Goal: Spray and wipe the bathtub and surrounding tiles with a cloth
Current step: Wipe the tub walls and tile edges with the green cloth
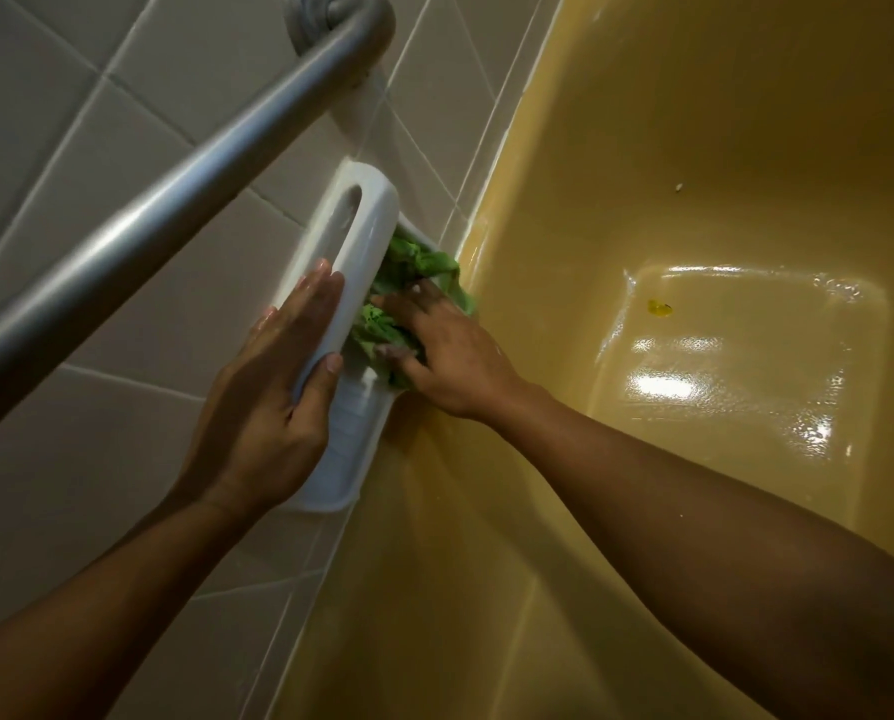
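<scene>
Head view: green cloth half hidden under right hand bunching it in soap dish; left hand clasps soap dish bar; grab rail above hands, bathtub right of them

Grey metal grab bar, white wall-mounted soap dish, possibly ceramic

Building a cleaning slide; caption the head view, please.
Left hand holds the wall-mounted soap dish while the right hand presses a green cloth into it, beside the yellow bathtub.
</scene>
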`<state>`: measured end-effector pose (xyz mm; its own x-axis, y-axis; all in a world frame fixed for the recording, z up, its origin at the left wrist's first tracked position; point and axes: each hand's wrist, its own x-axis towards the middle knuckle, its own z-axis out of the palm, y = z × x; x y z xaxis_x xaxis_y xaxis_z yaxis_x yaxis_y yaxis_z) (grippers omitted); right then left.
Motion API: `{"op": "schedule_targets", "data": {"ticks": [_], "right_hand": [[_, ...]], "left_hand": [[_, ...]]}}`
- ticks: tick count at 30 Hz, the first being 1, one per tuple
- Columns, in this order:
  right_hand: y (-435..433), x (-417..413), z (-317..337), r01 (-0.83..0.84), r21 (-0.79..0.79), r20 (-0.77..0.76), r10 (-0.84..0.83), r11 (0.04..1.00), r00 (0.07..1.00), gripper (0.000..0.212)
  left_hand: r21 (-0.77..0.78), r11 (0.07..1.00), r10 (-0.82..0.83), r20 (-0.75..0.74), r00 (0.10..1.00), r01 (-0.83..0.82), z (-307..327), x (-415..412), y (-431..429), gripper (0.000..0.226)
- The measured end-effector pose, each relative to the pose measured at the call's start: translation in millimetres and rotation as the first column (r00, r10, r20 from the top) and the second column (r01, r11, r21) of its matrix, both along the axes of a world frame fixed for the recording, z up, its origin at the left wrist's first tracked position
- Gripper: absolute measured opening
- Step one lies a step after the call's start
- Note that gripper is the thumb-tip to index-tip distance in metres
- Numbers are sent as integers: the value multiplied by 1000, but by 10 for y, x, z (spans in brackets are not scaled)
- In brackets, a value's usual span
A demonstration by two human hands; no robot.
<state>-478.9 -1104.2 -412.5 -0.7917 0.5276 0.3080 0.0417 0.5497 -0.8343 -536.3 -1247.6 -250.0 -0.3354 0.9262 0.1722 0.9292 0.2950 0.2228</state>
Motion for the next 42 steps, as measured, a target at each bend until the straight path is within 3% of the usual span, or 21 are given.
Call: {"op": "schedule_targets", "data": {"ticks": [4,7,12,15,24,32,38,42], "right_hand": [[-222,107,-97,-103,187,-8,107,977,994,55],[-167,122,-138,-152,319,77,134,936,988,61],[81,-44,11,-94,316,275,4,944,961,67],[-88,-76,35,-51,304,273,-35,951,961,65],[-594,245,-74,-274,351,229,201,896,952,60],[-223,-14,95,-139,261,339,44,955,940,58],[-811,220,119,-317,299,335,212,900,918,49],[-885,256,64,-331,336,303,232,882,924,51]], "left_hand": [[14,1000,-10,21,1000,10,-15,-23,6,60],[16,1000,-13,28,1000,12,-12,-33,-2,59],[21,1000,-8,53,999,7,2,-13,-4,56],[18,1000,-3,40,999,3,5,-29,0,55],[21,1000,1,38,999,-1,-41,-42,41,56],[25,999,27,38,999,-28,-9,46,-75,54],[-20,998,-53,38,998,54,11,25,-180,58],[-21,998,-59,27,998,60,9,14,-189,57]]}}
